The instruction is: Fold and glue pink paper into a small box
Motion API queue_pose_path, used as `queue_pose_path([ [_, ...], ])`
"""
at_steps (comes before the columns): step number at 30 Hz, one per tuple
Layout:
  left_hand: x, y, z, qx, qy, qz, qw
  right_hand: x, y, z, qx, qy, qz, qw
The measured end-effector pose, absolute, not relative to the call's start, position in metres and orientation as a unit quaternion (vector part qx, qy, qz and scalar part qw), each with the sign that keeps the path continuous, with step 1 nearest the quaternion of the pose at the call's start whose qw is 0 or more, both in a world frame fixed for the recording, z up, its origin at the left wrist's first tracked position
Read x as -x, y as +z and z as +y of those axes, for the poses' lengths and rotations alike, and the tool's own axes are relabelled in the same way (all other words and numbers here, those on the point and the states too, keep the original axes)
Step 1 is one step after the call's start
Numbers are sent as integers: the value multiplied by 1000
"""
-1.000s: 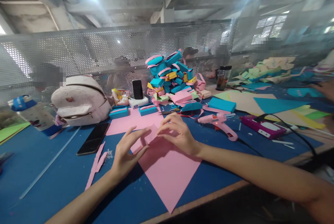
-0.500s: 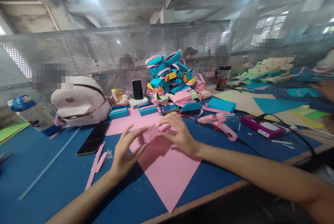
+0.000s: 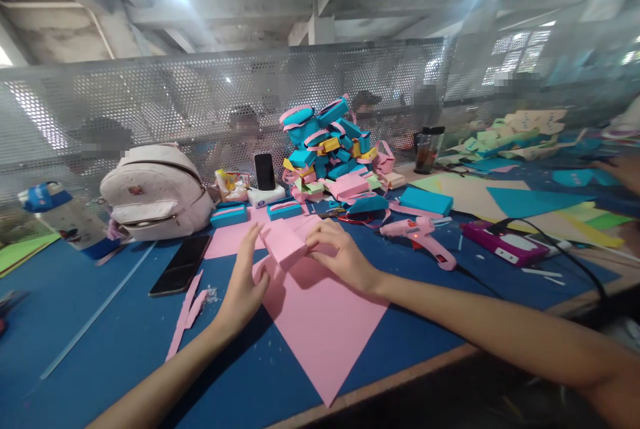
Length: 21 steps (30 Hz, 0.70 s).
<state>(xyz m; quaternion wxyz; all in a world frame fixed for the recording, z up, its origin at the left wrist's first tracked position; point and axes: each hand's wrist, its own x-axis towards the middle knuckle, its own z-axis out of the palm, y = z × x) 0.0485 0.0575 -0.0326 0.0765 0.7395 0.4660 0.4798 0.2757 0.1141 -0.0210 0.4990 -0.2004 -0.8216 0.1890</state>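
A small pink paper box (image 3: 283, 246) is held tilted just above a pink paper sheet (image 3: 327, 335) on the blue tabletop. My right hand (image 3: 347, 259) pinches the right end of the box between thumb and fingers. Beside the box's left end, my left hand (image 3: 241, 292) has its fingers and thumb spread apart, not gripping it. To the right lies a pink hot glue gun (image 3: 420, 239) with a small light glowing on it. Pink paper strips (image 3: 187, 315) lie left of my left hand.
Behind stands a pile of blue and pink paper boxes (image 3: 327, 149). On the left are a black phone (image 3: 181, 265), a white backpack (image 3: 155, 195) and a bottle (image 3: 70, 219). A purple power strip (image 3: 505, 242) with a cable sits at right. A person's hand shows at the far right.
The pink box has turned so a broad face shows. My left fingers have let go of it and spread; my right hand keeps hold at its right end.
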Motion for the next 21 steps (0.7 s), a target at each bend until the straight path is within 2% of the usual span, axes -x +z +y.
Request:
queue_pose_path([
  [5,-33,-40,75,-537,605,440,390,-279,-21,117,187,76,-863,463],
  [8,-33,-31,75,-474,599,432,479,-280,-23,118,194,41,-873,446],
  [16,-43,-18,63,-497,574,479,440,-280,-23,120,227,47,-863,450],
  [21,-39,-13,66,-515,569,480,424,-281,-20,118,215,97,-850,472],
])
